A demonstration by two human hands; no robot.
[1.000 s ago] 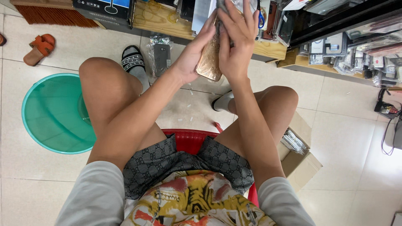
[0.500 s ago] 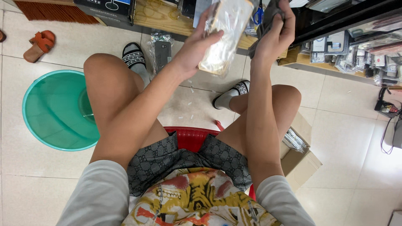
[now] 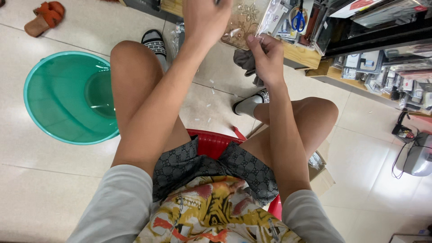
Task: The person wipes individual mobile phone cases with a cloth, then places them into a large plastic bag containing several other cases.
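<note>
Above knees: left hand [image 3: 204, 18], right hand [image 3: 266, 58] hold patterned clear case [image 3: 243, 22]

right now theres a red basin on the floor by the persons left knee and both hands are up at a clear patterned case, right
Not quite: the basin is green, not red, as the head view shows. It does sit on the floor beside the person's left knee, and the left hand and right hand are both up at the clear patterned case.

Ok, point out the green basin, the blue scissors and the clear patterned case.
green basin [image 3: 49, 118]: head view, near inner wall.
blue scissors [image 3: 297, 21]: head view, handles.
clear patterned case [image 3: 245, 20]: head view, flowered back.
</note>
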